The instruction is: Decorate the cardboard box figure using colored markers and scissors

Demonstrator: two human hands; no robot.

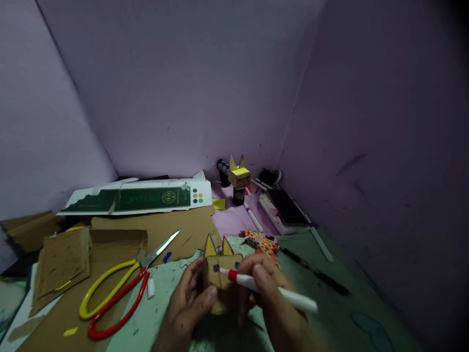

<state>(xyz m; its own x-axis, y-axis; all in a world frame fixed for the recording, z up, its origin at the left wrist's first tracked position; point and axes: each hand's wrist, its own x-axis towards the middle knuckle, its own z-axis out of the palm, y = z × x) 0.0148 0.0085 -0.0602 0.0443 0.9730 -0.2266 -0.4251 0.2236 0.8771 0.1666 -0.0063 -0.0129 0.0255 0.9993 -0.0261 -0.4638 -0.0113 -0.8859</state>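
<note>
A small cardboard box point(224, 293) with two pointed yellow ears and two dark drawn eyes stands upright before me. My left hand point(192, 303) grips its left side, the thumb lying on the front face. Between the fingers of my right hand point(273, 293) is a white marker point(296, 298) with a red collar. Its tip is at the left eye of the box; whether it touches cannot be told. Left of my left hand lie scissors point(141, 264), blades apart, with one yellow and one red handle. A small white cap point(151, 288) is beside them.
Another eared cardboard box point(240, 180) rests on a black stand at the back. A phone point(287, 207) lies on a white-and-pink case to the right. A patterned paper piece point(262, 242), cardboard sheets point(161, 225), a green-and-white carton piece point(146, 198) and a purple-banded marker point(252, 216) lie around.
</note>
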